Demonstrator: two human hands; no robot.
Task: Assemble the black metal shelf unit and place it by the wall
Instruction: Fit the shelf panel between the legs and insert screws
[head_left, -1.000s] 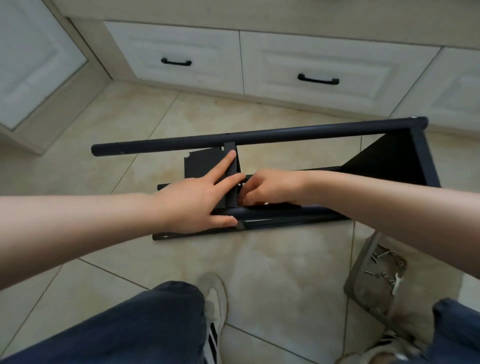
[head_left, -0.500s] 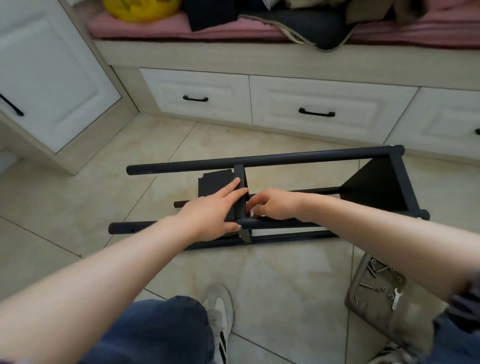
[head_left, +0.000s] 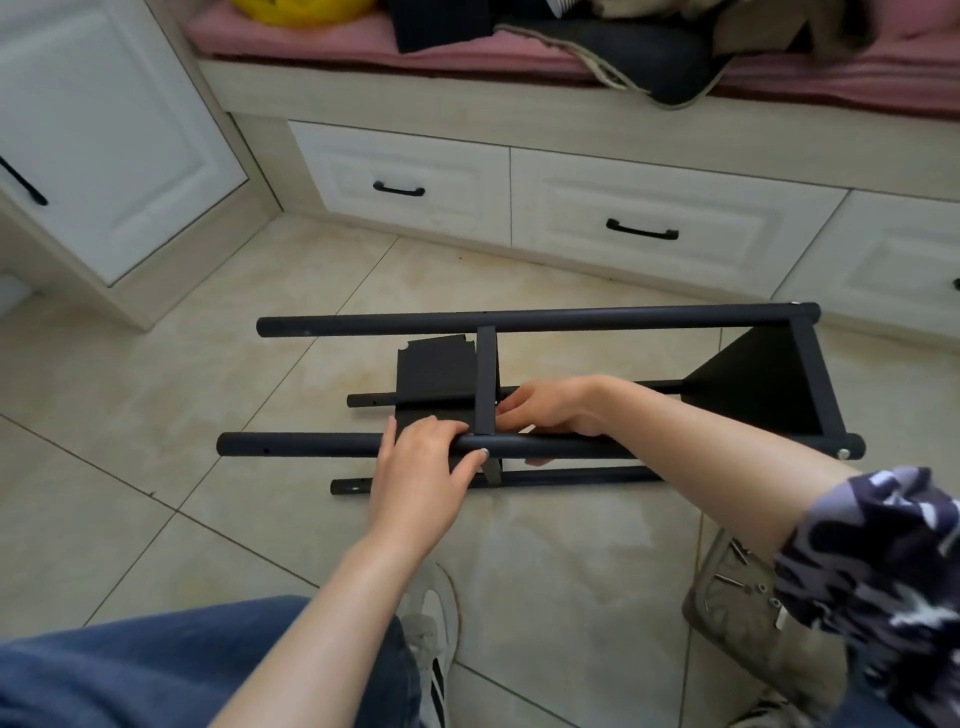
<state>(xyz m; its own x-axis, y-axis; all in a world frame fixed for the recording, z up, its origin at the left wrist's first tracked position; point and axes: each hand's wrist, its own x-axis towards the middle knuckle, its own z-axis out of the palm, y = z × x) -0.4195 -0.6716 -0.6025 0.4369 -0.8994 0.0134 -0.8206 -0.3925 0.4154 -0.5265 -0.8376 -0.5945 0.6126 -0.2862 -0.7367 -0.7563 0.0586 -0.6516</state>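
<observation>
The black metal shelf unit (head_left: 540, 319) lies on its side on the tiled floor, its round posts running left to right. One shelf panel (head_left: 753, 384) is fixed at the right end; a second panel (head_left: 435, 371) stands mid-length behind a flat crossbar (head_left: 485, 384). My left hand (head_left: 423, 475) grips the near upper post (head_left: 301, 445) just left of the crossbar, fingers over it, thumb below. My right hand (head_left: 550, 405) reaches inside the frame, fingers curled at the crossbar's lower end; what they pinch is hidden.
A clear plastic bag of screws (head_left: 737, 597) lies on the floor at the lower right. White drawers (head_left: 665, 228) under a cushioned bench run behind the frame, and a white cabinet (head_left: 104, 156) stands at the left. My shoe (head_left: 431, 634) and knee are close in front.
My left hand slid down from the crossbar and panel onto the near post. The camera tilted up, bringing the bench top into view. My right hand stays at the crossbar joint.
</observation>
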